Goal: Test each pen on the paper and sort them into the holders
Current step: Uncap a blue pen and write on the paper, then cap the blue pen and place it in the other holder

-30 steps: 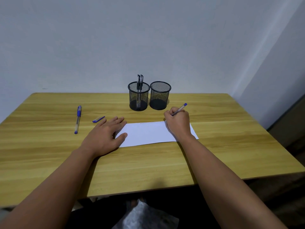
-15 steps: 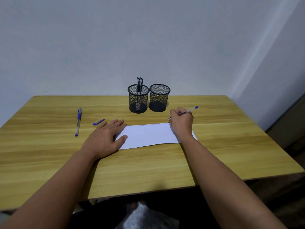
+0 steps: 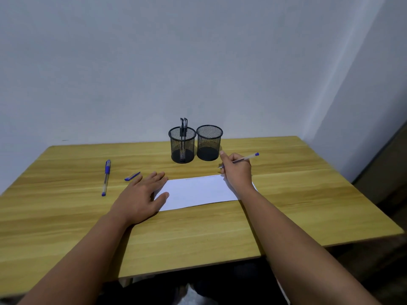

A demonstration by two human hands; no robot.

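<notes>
Pen in hand: I see the uncapped blue pen (image 3: pixel 241 160) pinched in the right hand (image 3: pixel 237 170); fingers curled and clamped on the barrel, its tip poking out on the inner side of the fingers, its blue end slanting away past the knuckles; the tip hangs beyond the far edge of the paper, whether clear of the table I cannot tell.

Paper: the white sheet (image 3: pixel 198 190) lies flat just under the heel of that hand; faint marks run along its far edge, too small for me to read.

Bracing hand: the left hand (image 3: pixel 143 194) rests flat, fingers straight and together, thumb apart and lying on the sheet's near corner.

Holders: two black mesh cups stand touching, just past the right fingertips; the left holder (image 3: pixel 182 144) keeps two dark pens (image 3: pixel 183 128) upright; the right holder (image 3: pixel 208 142) looks empty to me.

Waiting: a capped blue pen (image 3: pixel 106 177) lies well outside the left fingers; a loose blue cap (image 3: pixel 132 176) sits just beyond the left fingertips.

Step, as I judge it: the test scribble seems done; sorting this pen is at hand.

Next move calls for: recapping, perhaps, then tipping the pen upright and dropping it into the fitting cup; the capped pen is not yet tested.
</notes>
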